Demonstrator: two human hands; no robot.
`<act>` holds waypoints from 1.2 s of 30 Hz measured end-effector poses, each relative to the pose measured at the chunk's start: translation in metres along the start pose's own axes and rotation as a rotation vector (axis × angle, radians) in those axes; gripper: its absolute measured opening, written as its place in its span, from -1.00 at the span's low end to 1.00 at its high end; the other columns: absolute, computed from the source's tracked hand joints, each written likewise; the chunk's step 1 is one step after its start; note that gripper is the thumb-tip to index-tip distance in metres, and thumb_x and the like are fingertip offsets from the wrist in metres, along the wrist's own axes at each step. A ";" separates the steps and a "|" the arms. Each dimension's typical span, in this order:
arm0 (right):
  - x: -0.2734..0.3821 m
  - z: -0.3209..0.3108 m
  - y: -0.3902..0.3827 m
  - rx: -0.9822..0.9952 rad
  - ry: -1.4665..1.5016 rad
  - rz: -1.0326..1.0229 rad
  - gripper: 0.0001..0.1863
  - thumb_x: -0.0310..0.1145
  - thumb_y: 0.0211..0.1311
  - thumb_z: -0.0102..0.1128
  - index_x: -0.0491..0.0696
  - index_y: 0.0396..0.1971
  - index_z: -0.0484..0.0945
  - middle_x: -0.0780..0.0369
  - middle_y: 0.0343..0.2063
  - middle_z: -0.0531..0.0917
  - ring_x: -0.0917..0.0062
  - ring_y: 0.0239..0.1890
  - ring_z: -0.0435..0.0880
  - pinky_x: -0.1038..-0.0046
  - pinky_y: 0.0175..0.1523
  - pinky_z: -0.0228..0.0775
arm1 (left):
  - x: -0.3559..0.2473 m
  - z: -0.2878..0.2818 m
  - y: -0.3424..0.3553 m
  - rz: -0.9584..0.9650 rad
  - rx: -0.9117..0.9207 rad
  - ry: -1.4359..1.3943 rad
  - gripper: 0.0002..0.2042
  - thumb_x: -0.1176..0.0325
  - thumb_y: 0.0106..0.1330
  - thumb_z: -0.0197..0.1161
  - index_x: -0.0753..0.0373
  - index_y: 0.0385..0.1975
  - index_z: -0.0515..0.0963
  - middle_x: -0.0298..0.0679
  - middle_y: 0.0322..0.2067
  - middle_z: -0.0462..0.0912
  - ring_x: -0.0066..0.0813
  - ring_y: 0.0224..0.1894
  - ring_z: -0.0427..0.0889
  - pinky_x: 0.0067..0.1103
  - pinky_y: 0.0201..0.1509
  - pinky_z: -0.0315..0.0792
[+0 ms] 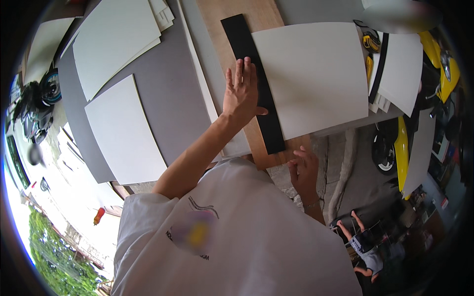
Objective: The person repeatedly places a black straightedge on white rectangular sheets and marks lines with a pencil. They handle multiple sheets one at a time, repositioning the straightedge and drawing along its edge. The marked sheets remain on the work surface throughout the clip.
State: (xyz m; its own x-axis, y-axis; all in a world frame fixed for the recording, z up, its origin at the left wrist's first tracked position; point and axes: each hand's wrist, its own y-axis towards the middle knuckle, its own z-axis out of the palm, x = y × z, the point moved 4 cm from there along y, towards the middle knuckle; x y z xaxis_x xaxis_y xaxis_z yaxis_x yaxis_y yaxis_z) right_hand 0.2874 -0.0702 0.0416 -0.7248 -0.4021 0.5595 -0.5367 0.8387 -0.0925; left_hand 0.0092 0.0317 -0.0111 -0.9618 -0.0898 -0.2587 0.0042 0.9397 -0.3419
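My left hand (241,91) lies on a black straight bar (274,130), fingers stretched out and thumb spread, pressing on it. The bar runs along the left edge of a white sheet (313,76), over a wooden board (215,12). My right hand (303,170) is just beyond the front end of the board, by the bar’s near end, fingers apart and slightly bent, with nothing visible in them.
White sheets (123,128) lie on the grey surface (175,79) at left. A yellow tape measure (370,43) and another dark strip (377,69) are at right. Motorcycles (37,111) and yellow ones (442,64) stand around; another person (365,254) is at lower right.
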 end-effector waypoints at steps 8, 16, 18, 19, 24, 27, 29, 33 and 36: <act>0.036 0.057 0.039 -0.241 -0.093 0.383 -0.51 -0.25 0.16 0.58 -0.07 0.01 0.56 0.18 -0.09 0.67 0.23 -0.01 0.64 0.15 0.08 0.46 | 0.017 0.000 -0.020 0.064 -0.174 -0.197 0.05 -0.13 0.19 0.50 0.32 0.56 0.12 0.03 0.59 0.06 -0.04 0.65 -0.04 -0.10 0.69 -0.13; 0.013 0.024 0.000 0.014 0.211 0.700 -0.62 -0.26 0.12 0.62 -0.16 -0.25 0.60 0.14 -0.27 0.71 0.25 -0.22 0.74 0.26 -0.13 0.52 | 0.043 0.015 -0.077 -0.066 -0.375 -0.324 -0.38 0.21 0.39 0.37 0.22 0.43 0.37 -0.06 0.49 0.29 0.00 0.57 0.17 -0.11 0.63 0.04; -0.013 -0.017 -0.038 -0.060 0.262 0.711 -0.65 -0.28 0.16 0.59 -0.19 -0.28 0.61 0.14 -0.38 0.71 0.33 -0.32 0.72 0.30 -0.18 0.51 | 0.029 0.013 -0.053 0.015 -0.395 -0.366 -0.40 0.25 0.39 0.36 0.19 0.42 0.38 -0.05 0.50 0.28 0.06 0.56 0.17 -0.11 0.62 0.07; -0.024 -0.046 -0.057 -0.111 0.241 0.704 -0.67 -0.29 0.19 0.57 -0.20 -0.28 0.62 0.14 -0.43 0.71 0.39 -0.37 0.69 0.32 -0.21 0.50 | 0.019 0.008 -0.030 0.062 -0.386 -0.334 -0.39 0.22 0.40 0.35 0.21 0.42 0.37 -0.03 0.50 0.26 0.06 0.56 0.16 -0.12 0.63 0.06; -0.044 -0.166 -0.151 -0.349 0.030 0.906 -0.70 -0.26 0.35 0.45 -0.19 -0.26 0.57 0.22 -0.47 0.62 0.48 -0.44 0.56 0.40 -0.24 0.45 | -0.027 -0.003 0.117 0.221 -0.339 -0.181 -0.15 -0.07 0.35 0.38 0.30 0.50 0.23 0.16 0.53 0.14 0.15 0.60 0.02 -0.10 0.65 -0.07; -0.058 -0.175 -0.196 -0.508 0.008 0.848 -0.65 -0.22 0.40 0.40 -0.21 -0.25 0.52 0.27 -0.43 0.55 0.50 -0.38 0.50 0.37 -0.27 0.38 | -0.039 -0.005 0.184 0.123 -0.285 -0.153 0.10 -0.30 0.11 0.49 0.34 0.50 0.19 0.13 0.50 0.17 0.15 0.54 0.12 -0.06 0.61 0.01; -0.043 -0.173 -0.223 -0.539 -0.132 0.846 -0.63 -0.18 0.41 0.40 -0.22 -0.24 0.52 0.24 -0.39 0.56 0.53 -0.34 0.48 0.37 -0.25 0.35 | -0.076 -0.026 0.206 0.027 -0.166 -0.053 0.09 -0.39 -0.14 0.59 0.25 0.34 0.43 -0.06 0.26 0.42 -0.09 0.34 0.35 -0.20 0.40 0.26; -0.021 -0.171 -0.195 -0.473 -0.131 0.908 -0.60 -0.11 0.44 0.37 -0.20 -0.24 0.53 0.22 -0.41 0.54 0.48 -0.35 0.47 0.36 -0.22 0.33 | -0.065 -0.049 0.233 -0.053 -0.058 -0.146 -0.28 -0.23 -0.01 0.60 0.18 0.05 0.69 -0.20 0.04 0.71 -0.27 0.17 0.59 -0.24 0.33 0.35; -0.015 -0.172 -0.169 -0.487 -0.075 0.869 -0.56 -0.08 0.47 0.33 -0.22 -0.27 0.50 0.18 -0.43 0.48 0.41 -0.36 0.43 0.33 -0.21 0.29 | -0.034 -0.074 0.214 0.015 0.018 -0.679 -0.55 -0.03 0.22 0.52 0.19 -0.05 0.73 -0.18 -0.12 0.79 -0.24 -0.05 0.72 -0.23 0.11 0.53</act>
State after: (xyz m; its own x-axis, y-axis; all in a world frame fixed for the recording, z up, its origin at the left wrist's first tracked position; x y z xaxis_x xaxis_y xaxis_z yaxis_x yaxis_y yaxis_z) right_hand 0.4635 -0.1427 0.1909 -0.8160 0.4147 0.4027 0.4165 0.9049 -0.0879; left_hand 0.0221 0.2603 -0.0089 -0.5768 -0.2694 -0.7712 0.0263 0.9375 -0.3471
